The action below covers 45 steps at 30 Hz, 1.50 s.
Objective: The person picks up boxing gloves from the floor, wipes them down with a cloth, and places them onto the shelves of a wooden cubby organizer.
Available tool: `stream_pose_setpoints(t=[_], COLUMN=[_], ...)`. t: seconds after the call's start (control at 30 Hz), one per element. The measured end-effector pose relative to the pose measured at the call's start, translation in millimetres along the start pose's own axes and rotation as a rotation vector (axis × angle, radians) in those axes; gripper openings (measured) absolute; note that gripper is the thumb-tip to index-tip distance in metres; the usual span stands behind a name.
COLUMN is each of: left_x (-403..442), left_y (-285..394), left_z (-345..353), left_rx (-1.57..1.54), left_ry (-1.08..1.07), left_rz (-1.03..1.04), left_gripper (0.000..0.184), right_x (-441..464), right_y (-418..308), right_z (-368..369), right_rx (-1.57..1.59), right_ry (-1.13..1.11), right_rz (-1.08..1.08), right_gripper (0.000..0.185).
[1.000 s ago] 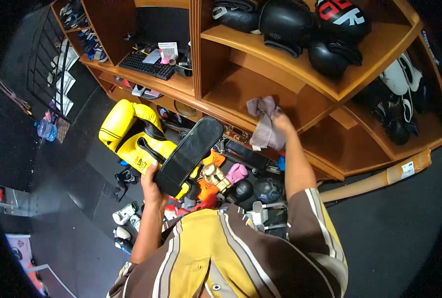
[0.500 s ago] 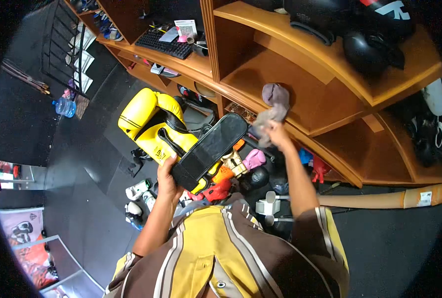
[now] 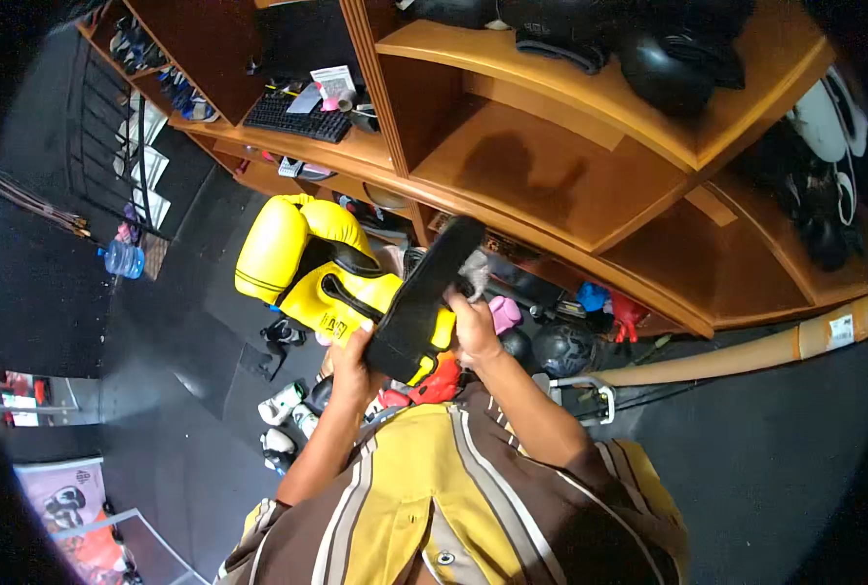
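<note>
A yellow boxing glove (image 3: 276, 249) is held out in front of me, its thumb side up and its wide black wrist strap (image 3: 424, 292) unfolded to the right. My left hand (image 3: 354, 359) grips the glove at its cuff, thumb on the yellow face near the printed logo. Close against the strap's right edge, my right hand (image 3: 475, 330) is closed on a grey cloth (image 3: 475, 273), which is mostly hidden behind the strap and fingers.
Wooden shelves (image 3: 541, 185) curve across the front and right, with black gear on top. A keyboard (image 3: 297, 119) sits on the desk section. Below lie a red glove (image 3: 438, 380), a pink glove (image 3: 504, 314) and other gear. A long cardboard tube (image 3: 726, 359) lies at right.
My right hand has brought the grey cloth from over the shelf edge down and left to the glove's strap. The strap has tilted more upright. The view has shifted slightly.
</note>
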<state>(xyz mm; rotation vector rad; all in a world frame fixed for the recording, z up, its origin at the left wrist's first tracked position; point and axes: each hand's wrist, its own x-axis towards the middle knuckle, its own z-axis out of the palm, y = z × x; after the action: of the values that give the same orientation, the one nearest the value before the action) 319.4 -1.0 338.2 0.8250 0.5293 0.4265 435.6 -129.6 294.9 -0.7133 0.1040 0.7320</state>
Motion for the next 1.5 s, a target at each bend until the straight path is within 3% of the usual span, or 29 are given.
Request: stream_pose_setpoints(t=[0.1, 0.2, 0.3, 0.33, 0.43, 0.5, 0.53, 0.57, 0.63, 0.67, 0.77, 0.8, 0.83, 0.93, 0.97, 1.07, 1.17, 1.2, 1.3, 1.33, 1.5], left_x=[-9.4, -13.4, -9.2, -5.1, 6.5, 8.3, -0.6, 9.5, 7.1, -1.9, -9.3, -11.2, -10.7, -10.2, -12.7, -27.2, -49.7, -51.2, -47.8, -35.1, -35.4], left_y=[8.1, 14.2, 8.5, 8.2, 12.0, 11.0, 14.0, -4.2, 8.1, 13.7, 4.9, 4.5, 2.5, -2.2, 0.2, 8.5, 37.9, 39.9, 70.6, 75.2, 79.0], left_z=[11.0, 6.8, 0.7, -3.4, -5.9, -5.8, -3.1, -30.7, -29.2, -17.6, -8.6, -12.1, -15.7, -25.3, -31.2, -42.7, -37.9, -41.2, -18.4, -19.0, -3.4], left_rx=[-0.049, -0.063, -0.060, -0.064, -0.127, -0.268, -0.272, -0.182, 0.006, 0.067, 0.054, 0.016, 0.001, -0.029, -0.002, 0.120, 0.721, 0.647, 0.961, 1.035, 0.848], left_ry=[-0.019, 0.028, 0.129, 0.190, 0.262, 0.254, 0.266, 0.133, 0.148, 0.229, 0.137, 0.105, 0.093, 0.065, 0.108, 0.295, 0.157, 0.044, -0.217, -0.396, -0.710], left_rz=[-0.051, -0.101, -0.052, -0.056, -0.022, -0.001, -0.060, -0.049, -0.009, -0.053, 0.139, 0.099, 0.071, 0.011, -0.045, -0.126, 0.092, 0.261, 0.521, 0.649, 0.675], left_gripper=[0.047, 0.046, 0.041, 0.039, 0.033, 0.033, 0.034, 0.031, 0.030, 0.030, 0.032, 0.034, 0.035, 0.044, 0.046, 0.053, 0.054, 0.052, 0.051, 0.047, 0.043], right_x=[9.7, 13.3, 3.6, 2.0, -26.2, -34.9, -34.6, -29.9, -25.3, -24.3, -22.0, -29.1, -17.2, -9.3, -7.6, -15.0, -26.0, -27.5, -35.1, -39.1, -45.6], right_y=[-0.7, -20.4, -7.2, 5.8, 15.5, 18.1, 19.3, 24.4, 19.7, 17.8, 0.6, -8.3, 4.9, 18.5, 13.5, -5.5, -17.6, -19.5, -20.5, -22.1, -19.7], right_z=[-9.3, 6.0, 10.4, 7.9, 36.8, 60.0, 51.0, 40.2, 35.5, 38.4, 46.3, 63.0, 44.0, 23.2, 15.1, 26.4, 47.2, 45.1, 48.5, 53.8, 47.2], right_rx=[-0.098, 0.051, 0.088, -0.103, -0.156, -0.292, -0.387, -0.439, -0.333, -0.296, -0.253, -0.185, -0.137, -0.101, -0.149, -0.388, -0.501, -0.544, -0.477, -0.415, -0.346], right_ry=[-0.090, -0.181, -0.364, -0.366, -0.206, -0.015, 0.062, 0.015, -0.013, -0.060, 0.134, 0.195, 0.061, 0.129, 0.140, 0.090, 0.023, 0.011, -0.026, -0.032, -0.012], right_rz=[-0.110, 0.118, 0.141, 0.052, -0.039, -0.193, -0.039, -0.043, 0.074, -0.018, 0.022, -0.036, -0.180, -0.275, -0.216, -0.352, -0.478, -0.472, -0.340, -0.273, -0.051], right_gripper=[0.029, 0.035, 0.044, 0.045, 0.025, 0.029, 0.032, 0.031, 0.031, 0.031, 0.033, 0.031, 0.027, 0.020, 0.021, 0.026, 0.023, 0.023, 0.025, 0.025, 0.025])
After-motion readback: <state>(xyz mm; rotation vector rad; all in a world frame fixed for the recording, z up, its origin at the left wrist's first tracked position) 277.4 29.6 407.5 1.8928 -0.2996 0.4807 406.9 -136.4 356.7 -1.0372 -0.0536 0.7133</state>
